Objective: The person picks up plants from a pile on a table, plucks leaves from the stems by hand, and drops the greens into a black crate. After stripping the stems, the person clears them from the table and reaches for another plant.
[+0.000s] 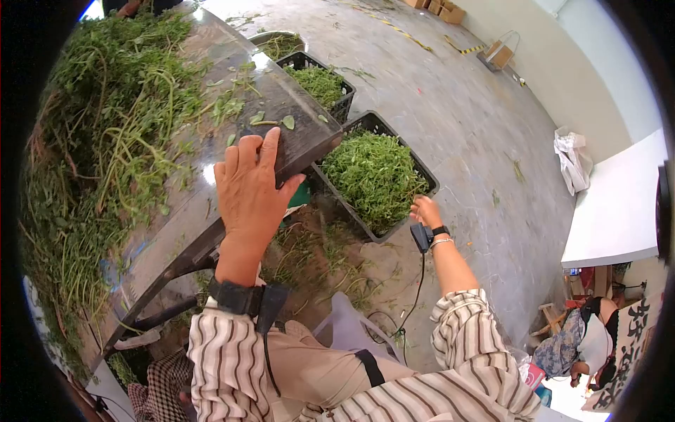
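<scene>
A: Hands in view?
B: Two of the wearer's. Left hand (246, 184) at the edge of the one table (292, 102). Index finger straight, three fingers bent side by side, thumb spread apart; no pinch. Near the index fingertip: two loose leaves (288, 122) and one short stem (266, 123).
A: Right hand?
B: Right hand (425, 209) at the outer rim of the near crate (422, 162). Fingers curled; cannot tell whether they pinch a sprig.
A: Containers?
B: Two black crates with greens: the near crate, and the far crate (350, 86) just beyond. One round basin (301, 41) past those, also with greens.
A: Where are the greens?
B: Cut greens (373, 176) heaped in the near crate. One big pile (119, 126) of leafy stems on the table. Scattered stems (337, 264) on the floor.
A: Wrists?
B: Two black straps, one per wrist; one pale bracelet (443, 241) on the right.
</scene>
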Tool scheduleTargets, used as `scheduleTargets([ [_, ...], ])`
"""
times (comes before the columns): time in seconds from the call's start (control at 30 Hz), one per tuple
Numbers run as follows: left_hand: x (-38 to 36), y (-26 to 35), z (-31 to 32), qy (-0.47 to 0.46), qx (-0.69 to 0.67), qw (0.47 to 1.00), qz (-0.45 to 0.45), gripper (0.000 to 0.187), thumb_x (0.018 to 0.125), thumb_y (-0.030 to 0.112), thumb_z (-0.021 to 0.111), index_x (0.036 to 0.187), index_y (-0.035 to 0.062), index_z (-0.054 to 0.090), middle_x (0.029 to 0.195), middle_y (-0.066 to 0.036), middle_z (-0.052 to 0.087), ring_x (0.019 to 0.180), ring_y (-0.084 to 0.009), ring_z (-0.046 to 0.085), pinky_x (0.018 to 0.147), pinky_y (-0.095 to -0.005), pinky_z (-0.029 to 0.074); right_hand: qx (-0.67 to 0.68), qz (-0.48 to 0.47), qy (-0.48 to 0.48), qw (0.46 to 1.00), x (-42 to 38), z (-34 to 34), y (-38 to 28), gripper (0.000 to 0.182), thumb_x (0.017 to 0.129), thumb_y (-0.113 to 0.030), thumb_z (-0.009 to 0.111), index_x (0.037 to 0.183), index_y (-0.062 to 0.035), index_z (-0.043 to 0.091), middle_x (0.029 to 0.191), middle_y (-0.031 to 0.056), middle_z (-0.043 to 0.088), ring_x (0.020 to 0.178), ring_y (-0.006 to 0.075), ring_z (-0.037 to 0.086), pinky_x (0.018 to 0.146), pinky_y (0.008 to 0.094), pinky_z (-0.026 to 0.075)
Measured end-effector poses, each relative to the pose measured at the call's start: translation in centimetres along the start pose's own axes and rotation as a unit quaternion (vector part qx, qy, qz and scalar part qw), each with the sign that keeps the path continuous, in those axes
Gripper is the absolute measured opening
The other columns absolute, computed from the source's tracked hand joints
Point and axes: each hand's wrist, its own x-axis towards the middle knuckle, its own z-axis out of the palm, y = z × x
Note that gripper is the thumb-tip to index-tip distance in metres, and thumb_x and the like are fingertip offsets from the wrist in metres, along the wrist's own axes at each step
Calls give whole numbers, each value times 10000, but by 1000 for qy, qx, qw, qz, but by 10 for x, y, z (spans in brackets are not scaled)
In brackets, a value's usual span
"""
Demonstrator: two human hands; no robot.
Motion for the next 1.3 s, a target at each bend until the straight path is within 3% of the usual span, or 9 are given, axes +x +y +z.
scheduleTargets([
  [0.23, 3, 3, 8, 33, 54, 998, 18, 674, 613, 324, 746, 1213, 159, 488, 977, -8, 440, 900, -207, 440, 741, -342, 348, 55, 91, 14, 994, 31, -3, 36, 330, 881, -131, 455, 1205, -85, 420, 923, 39, 513, 657, 173, 567, 549, 363, 521],
  [0.47, 4, 4, 9, -2, 70, 998, 2, 670, 634, 320, 735, 1238, 169, 487, 1004, -40, 446, 903, -247, 447, 774, -364, 374, 69, 110, 44, 991, 51, 17, 21, 571, 887, -98, 421, 1387, -77, 146, 1264, 156, 346, 853, 242, 566, 633, 391, 520],
  [0.6, 3, 3, 10, 4, 75, 997, 14, 704, 577, 307, 756, 1221, 170, 507, 983, -32, 446, 867, -237, 455, 743, -355, 395, 124, 97, 62, 986, 71, 12, 37, 613, 867, -82, 459, 1380, -43, 124, 1295, 176, 306, 920, 300, 569, 686, 402, 523],
  [0.83, -1, 2, 15, 32, 107, 994, 15, 738, 488, 313, 760, 1181, 182, 544, 960, 10, 447, 829, -194, 456, 709, -321, 398, 162, 120, 112, 973, 51, 27, 22, 525, 903, -134, 389, 1362, -28, 159, 1058, 185, 488, 850, 264, 604, 706, 377, 545],
  [0.93, -3, 3, 15, 41, 115, 992, 12, 727, 468, 320, 740, 1158, 184, 560, 936, 21, 455, 810, -181, 458, 693, -307, 394, 154, 124, 82, 977, 36, 36, 10, 531, 903, -102, 394, 1354, 20, 142, 1272, 231, 295, 998, 298, 556, 843, 377, 510],
  [1.03, -3, 3, 16, 49, 131, 990, 11, 713, 469, 324, 730, 1149, 182, 567, 928, 20, 459, 803, -178, 461, 686, -302, 393, 177, 130, 123, 968, 68, 19, 34, 428, 905, -132, 409, 1269, 34, 257, 1160, 218, 405, 888, 269, 573, 778, 355, 523],
  [1.1, -3, 4, 15, 56, 132, 990, 17, 705, 473, 327, 726, 1145, 182, 570, 927, 18, 461, 801, -177, 463, 684, -299, 393, 138, 140, 74, 978, 88, 3, 51, 249, 905, -175, 448, 1058, 12, 391, 943, 148, 491, 734, 204, 545, 652, 323, 525],
  [1.2, -1, 6, 8, 33, 101, 994, 8, 713, 479, 312, 737, 1157, 177, 565, 936, 12, 463, 798, -187, 465, 680, -309, 398, 121, 127, 100, 979, 81, 15, 42, 200, 901, -221, 484, 887, -37, 409, 762, 73, 468, 627, 152, 488, 547, 293, 497],
  [1.3, 1, 5, 7, 42, 75, 996, 26, 727, 486, 295, 751, 1175, 167, 558, 942, -3, 466, 799, -202, 466, 677, -320, 405, 165, 115, 116, 973, 72, 18, 35, 207, 899, -229, 466, 992, -45, 450, 778, 60, 440, 597, 151, 463, 495, 309, 432],
])
